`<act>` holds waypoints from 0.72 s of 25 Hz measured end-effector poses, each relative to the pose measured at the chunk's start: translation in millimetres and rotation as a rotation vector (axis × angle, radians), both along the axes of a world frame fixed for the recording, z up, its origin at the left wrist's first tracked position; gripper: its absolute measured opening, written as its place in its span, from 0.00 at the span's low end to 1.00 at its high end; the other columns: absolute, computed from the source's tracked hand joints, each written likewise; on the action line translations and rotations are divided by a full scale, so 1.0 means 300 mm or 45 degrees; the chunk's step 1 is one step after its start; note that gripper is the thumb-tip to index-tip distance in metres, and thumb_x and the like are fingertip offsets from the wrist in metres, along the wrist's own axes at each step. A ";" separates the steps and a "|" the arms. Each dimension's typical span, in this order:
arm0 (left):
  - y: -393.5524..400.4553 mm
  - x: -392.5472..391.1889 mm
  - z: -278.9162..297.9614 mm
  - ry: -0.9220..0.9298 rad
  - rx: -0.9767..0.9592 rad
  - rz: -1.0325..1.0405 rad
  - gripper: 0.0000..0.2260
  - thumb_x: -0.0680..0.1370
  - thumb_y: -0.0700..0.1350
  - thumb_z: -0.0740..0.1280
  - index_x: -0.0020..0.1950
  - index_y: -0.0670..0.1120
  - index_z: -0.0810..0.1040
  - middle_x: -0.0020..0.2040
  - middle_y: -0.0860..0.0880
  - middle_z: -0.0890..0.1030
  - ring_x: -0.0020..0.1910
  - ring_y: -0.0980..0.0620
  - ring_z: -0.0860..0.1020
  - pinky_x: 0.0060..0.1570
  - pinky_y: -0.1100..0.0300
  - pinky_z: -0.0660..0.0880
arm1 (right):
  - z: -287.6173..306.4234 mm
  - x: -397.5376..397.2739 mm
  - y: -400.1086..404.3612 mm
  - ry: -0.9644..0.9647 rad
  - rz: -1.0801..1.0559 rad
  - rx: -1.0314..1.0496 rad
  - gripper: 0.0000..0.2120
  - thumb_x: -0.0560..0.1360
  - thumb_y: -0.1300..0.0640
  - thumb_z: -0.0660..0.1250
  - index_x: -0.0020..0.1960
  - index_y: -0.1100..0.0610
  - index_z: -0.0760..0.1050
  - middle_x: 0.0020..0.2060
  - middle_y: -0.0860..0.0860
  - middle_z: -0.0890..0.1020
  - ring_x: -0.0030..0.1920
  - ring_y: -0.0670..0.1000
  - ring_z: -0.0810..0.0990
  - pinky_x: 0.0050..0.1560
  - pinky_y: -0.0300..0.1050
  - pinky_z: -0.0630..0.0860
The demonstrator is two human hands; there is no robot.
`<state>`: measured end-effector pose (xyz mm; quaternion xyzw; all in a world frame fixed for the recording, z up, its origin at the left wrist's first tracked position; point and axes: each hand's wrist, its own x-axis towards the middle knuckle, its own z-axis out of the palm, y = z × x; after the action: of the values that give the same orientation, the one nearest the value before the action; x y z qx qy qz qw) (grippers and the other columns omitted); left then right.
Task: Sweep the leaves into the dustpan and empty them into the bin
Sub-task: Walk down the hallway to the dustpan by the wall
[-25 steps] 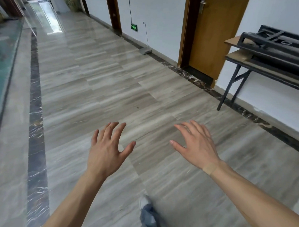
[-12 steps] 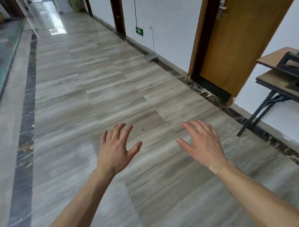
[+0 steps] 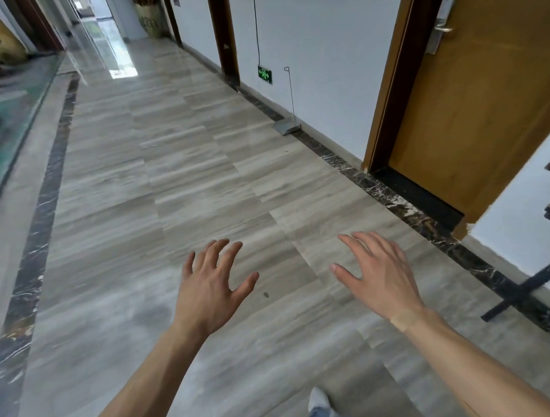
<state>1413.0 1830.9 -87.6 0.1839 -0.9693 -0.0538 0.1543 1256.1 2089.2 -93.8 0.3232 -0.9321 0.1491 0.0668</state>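
A grey dustpan (image 3: 286, 126) with a thin upright wire handle stands on the floor against the right wall, well ahead of me. My left hand (image 3: 209, 290) and my right hand (image 3: 379, 273) are stretched out in front of me over the floor, palms down, fingers spread, holding nothing. A small dark speck (image 3: 266, 293) lies on the tile between my hands. No broom, bin or pile of leaves shows in the head view.
I stand in a long corridor with grey striped tiles. A wooden door (image 3: 470, 99) is close on the right, and beyond it a black table leg (image 3: 529, 288). A green exit sign (image 3: 264, 74) is low on the white wall. My shoe (image 3: 318, 400) shows below.
I have walked forward along the corridor: the door and dustpan are nearer, the table has slid almost out at the right. Both hands stay outstretched and spread.
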 end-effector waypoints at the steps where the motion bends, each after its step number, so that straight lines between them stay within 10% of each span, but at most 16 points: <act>1: -0.016 -0.060 0.013 -0.002 -0.013 -0.014 0.31 0.75 0.70 0.49 0.72 0.55 0.67 0.71 0.52 0.70 0.73 0.50 0.66 0.73 0.45 0.58 | 0.010 -0.059 -0.030 0.036 0.024 0.005 0.32 0.74 0.32 0.49 0.71 0.48 0.66 0.69 0.49 0.71 0.72 0.53 0.65 0.70 0.59 0.64; 18: -0.952 -1.572 -0.065 0.007 0.080 0.023 0.30 0.76 0.69 0.50 0.73 0.55 0.64 0.72 0.52 0.68 0.74 0.51 0.64 0.74 0.44 0.56 | -0.010 -1.524 -1.021 -0.005 0.067 0.070 0.30 0.74 0.32 0.52 0.71 0.46 0.66 0.70 0.48 0.70 0.73 0.52 0.62 0.72 0.58 0.61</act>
<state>941.4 1545.3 -107.0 0.1970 -0.9650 -0.0834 0.1516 798.9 1782.9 -96.8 0.3491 -0.9272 0.1257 0.0522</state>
